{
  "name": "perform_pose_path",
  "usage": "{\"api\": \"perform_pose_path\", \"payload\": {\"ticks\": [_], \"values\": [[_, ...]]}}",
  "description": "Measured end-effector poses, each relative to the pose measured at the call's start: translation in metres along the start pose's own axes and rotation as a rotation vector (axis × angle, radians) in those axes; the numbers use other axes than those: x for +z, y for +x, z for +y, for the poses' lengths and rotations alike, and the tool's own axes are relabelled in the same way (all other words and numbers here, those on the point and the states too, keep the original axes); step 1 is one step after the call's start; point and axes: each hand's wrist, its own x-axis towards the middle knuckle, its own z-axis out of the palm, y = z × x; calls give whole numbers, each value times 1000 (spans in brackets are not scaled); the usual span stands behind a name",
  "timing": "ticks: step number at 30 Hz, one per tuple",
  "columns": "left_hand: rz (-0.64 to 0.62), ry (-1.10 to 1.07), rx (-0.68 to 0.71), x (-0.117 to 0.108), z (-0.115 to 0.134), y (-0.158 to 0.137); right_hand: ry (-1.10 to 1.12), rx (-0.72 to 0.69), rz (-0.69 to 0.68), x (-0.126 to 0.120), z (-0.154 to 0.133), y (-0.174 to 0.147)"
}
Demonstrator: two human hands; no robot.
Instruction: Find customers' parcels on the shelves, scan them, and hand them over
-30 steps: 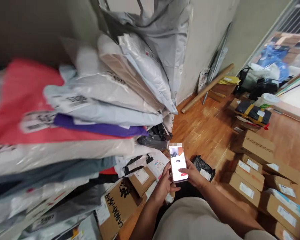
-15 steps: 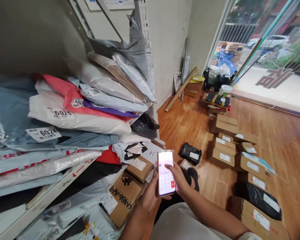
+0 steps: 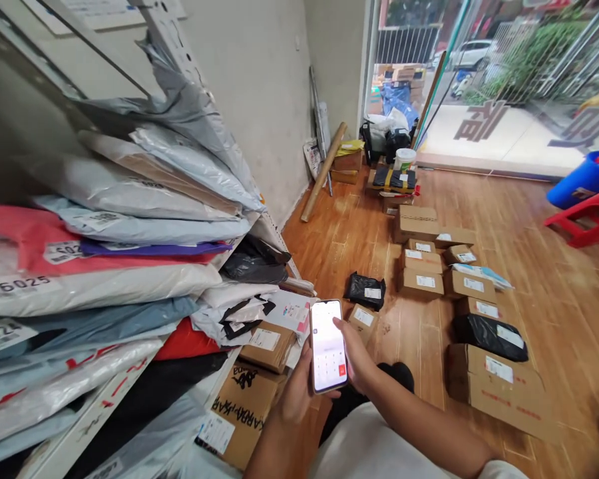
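Just before the pale-shirted torso [image 3: 379, 442], a slim rectangular smartphone with a glowing white screen [image 3: 328, 352] is held.
It is clasped by the left hand [image 3: 298, 384], while a thumb of the right hand [image 3: 358, 359] is laid over the screen; whether that hand also grips cannot be told. Screen entry seems to be in hand; for another touch, steadiness would be needed. Beyond, a black plastic-wrapped parcel [image 3: 363, 289] and labelled brown cardboard boxes [image 3: 466, 286] are set on glossy wooden floor [image 3: 564, 293].
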Motion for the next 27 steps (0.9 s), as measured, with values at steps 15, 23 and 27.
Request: {"api": "perform_pose_path", "payload": {"ticks": [15,23,27], "values": [[-67,119,141,75,-27,31,-197,-170,-451,-103,-76,-18],[45,186,145,125,-46,42,-229,-211,-525,-135,-115,-29],[14,95,167,133,-56,44,-234,-230,-552,-142,-128,-34]]}}
